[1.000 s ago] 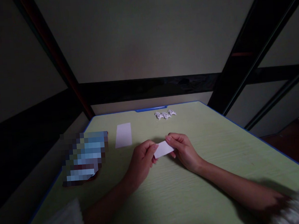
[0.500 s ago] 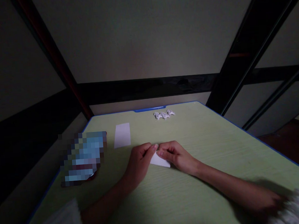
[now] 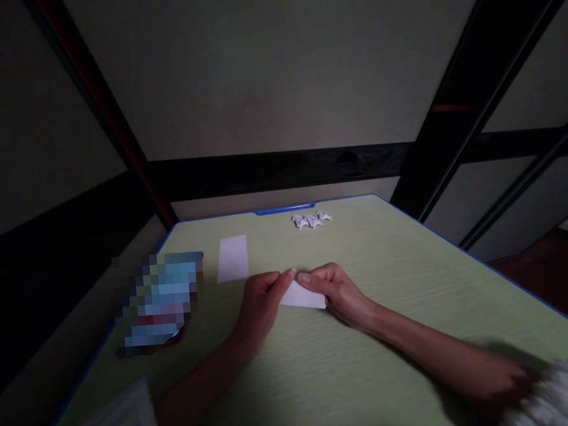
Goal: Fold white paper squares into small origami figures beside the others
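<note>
A small piece of white paper (image 3: 303, 296) is pinched between my two hands above the middle of the table. My left hand (image 3: 261, 305) grips its left part, thumb on top and fingers curled beneath. On the other side, my right hand (image 3: 339, 295) pinches the paper's right part, also with the thumb on top. The upper edge of the paper is partly hidden by the thumbs. Beyond my left hand lies a flat white sheet of paper (image 3: 233, 259). Three small folded white paper figures (image 3: 312, 221) sit in a row near the table's far edge.
The pale green table (image 3: 404, 256) has a blue rim and a blue handle-like strip (image 3: 285, 209) at its far edge. At the left side lies a pixelated bluish object (image 3: 166, 302) with a dark red edge. Light panels (image 3: 274, 77) with dark bands stand behind the table.
My hands have moved slightly apart, the right one a little up. More of the white paper shows between them. The sheet and folded figures stay in place.
</note>
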Motion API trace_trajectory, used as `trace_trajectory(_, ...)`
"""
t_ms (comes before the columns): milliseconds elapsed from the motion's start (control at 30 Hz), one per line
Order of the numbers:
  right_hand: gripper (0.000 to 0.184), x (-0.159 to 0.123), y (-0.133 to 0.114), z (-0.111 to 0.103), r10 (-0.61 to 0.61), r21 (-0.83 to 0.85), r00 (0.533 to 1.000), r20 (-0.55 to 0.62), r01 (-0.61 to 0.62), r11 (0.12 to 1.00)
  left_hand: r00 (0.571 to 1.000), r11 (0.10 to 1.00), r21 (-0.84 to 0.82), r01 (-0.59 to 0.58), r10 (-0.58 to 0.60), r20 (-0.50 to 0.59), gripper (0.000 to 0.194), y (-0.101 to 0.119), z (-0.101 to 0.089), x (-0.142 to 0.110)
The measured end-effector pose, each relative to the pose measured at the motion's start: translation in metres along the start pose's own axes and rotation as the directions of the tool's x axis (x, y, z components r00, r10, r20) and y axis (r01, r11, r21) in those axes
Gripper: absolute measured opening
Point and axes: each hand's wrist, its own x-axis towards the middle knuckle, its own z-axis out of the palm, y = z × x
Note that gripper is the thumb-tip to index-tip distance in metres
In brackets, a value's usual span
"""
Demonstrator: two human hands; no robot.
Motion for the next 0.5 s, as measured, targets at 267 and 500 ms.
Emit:
trace_trajectory(267,0.038,0.0013,-0.0013,-0.0037,-0.137,-0.102,0.978,-0.155,0.123,0.987,1.000,1.000,0.001,-0.003,0.003,0.008,0.034,-0.0032,0.0009,0.0037)
trace_trajectory(500,0.037,-0.0003,-0.0056,0.0007,-0.110,-0.241,0.983,-0.144,0.073,0.968,0.997,0.998,0.017,-0.052,0.053,-0.064,0.030,-0.0018,0.0000,0.0024)
